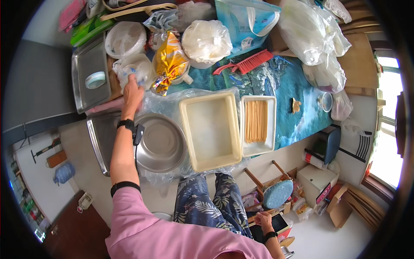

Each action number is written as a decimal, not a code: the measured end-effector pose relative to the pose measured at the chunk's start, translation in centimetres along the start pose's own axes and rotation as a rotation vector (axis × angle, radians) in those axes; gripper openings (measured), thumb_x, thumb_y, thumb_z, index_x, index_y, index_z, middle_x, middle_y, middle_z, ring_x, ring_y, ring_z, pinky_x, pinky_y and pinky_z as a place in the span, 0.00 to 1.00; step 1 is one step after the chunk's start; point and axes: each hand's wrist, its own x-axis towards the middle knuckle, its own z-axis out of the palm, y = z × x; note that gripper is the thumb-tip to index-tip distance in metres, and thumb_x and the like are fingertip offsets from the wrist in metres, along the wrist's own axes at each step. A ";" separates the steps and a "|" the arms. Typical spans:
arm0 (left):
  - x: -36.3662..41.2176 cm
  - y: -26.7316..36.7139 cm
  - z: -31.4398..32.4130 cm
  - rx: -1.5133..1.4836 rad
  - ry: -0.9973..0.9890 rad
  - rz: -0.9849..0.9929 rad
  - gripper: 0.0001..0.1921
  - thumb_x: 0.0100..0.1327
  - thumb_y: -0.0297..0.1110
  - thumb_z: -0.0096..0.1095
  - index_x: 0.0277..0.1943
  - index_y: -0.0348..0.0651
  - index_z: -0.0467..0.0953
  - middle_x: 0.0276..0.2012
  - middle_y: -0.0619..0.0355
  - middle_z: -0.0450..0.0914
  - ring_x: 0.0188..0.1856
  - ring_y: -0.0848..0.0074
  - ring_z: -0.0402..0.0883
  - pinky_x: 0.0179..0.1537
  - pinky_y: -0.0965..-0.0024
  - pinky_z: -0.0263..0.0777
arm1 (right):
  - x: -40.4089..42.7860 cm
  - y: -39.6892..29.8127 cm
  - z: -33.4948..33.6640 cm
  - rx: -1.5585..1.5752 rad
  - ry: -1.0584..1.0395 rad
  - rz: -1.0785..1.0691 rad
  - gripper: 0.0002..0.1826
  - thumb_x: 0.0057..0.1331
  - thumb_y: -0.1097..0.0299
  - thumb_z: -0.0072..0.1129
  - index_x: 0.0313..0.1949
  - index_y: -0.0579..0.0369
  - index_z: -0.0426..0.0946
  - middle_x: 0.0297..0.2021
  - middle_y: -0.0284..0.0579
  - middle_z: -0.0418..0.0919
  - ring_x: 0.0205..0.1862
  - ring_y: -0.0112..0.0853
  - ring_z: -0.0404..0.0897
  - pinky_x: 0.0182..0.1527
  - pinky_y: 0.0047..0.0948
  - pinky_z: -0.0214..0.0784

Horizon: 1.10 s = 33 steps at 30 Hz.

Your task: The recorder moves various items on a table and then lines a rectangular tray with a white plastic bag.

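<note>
My left hand (133, 92) reaches over the table to a plastic bag (131, 70) gathered around a pale tub (147, 69). Its fingertips are at the bag; whether they grip it I cannot tell. By my right side hangs my right hand (264, 220), fingers loosely bent and nothing plainly seen in it. In front of me stands a cream plastic tray (212, 129) with a bare, pale bottom. Touching its right side is a white tray (272, 129) holding a bundle of thin tan sticks (256, 121). A steel basin (161, 142) sits left of the cream tray.
Steel trays (77, 94) (97, 142) flank my left arm. A yellow foil bag (171, 61), a red brush (252, 61), a blue tote bag (245, 26) and stuffed plastic bags (304, 29) crowd the back. A blue-topped stool (278, 194) stands below on the right.
</note>
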 end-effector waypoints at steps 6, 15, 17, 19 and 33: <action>-0.5 0.3 -0.5 0.068 -0.347 0.091 0.32 0.36 0.45 0.75 0.44 0.32 0.76 0.42 0.42 0.79 0.47 0.51 0.76 0.50 0.58 0.68 | 0.6 0.3 0.8 0.032 0.017 0.001 0.10 0.61 0.65 0.57 0.37 0.59 0.77 0.24 0.42 0.79 0.22 0.28 0.79 0.24 0.24 0.72; -0.2 1.9 0.4 0.273 -0.213 0.239 0.21 0.34 0.41 0.77 0.30 0.35 0.81 0.45 0.46 0.73 0.51 0.53 0.71 0.53 0.59 0.64 | 0.6 1.1 1.8 0.091 0.025 -0.038 0.10 0.61 0.66 0.58 0.35 0.61 0.77 0.23 0.42 0.79 0.21 0.28 0.79 0.23 0.24 0.72; -0.5 1.0 0.4 0.200 -0.212 0.213 0.22 0.36 0.36 0.76 0.35 0.34 0.79 0.44 0.44 0.74 0.50 0.52 0.72 0.53 0.59 0.64 | 0.7 1.1 2.0 0.097 0.022 -0.054 0.10 0.61 0.66 0.58 0.35 0.61 0.78 0.23 0.42 0.79 0.21 0.28 0.79 0.24 0.24 0.73; -0.2 0.5 0.1 0.065 -0.250 0.118 0.26 0.37 0.32 0.75 0.42 0.34 0.74 0.43 0.43 0.75 0.48 0.50 0.73 0.54 0.58 0.63 | 0.8 0.6 2.2 0.095 -0.004 -0.050 0.10 0.62 0.66 0.58 0.36 0.61 0.78 0.24 0.43 0.80 0.21 0.29 0.79 0.24 0.25 0.73; -17.4 11.0 -2.6 0.003 -0.036 0.317 0.12 0.50 0.22 0.57 0.40 0.37 0.70 0.38 0.46 0.73 0.44 0.53 0.71 0.47 0.54 0.64 | 7.4 3.2 -0.7 0.179 -0.091 -0.220 0.11 0.59 0.66 0.58 0.35 0.62 0.79 0.23 0.41 0.80 0.21 0.26 0.79 0.23 0.23 0.73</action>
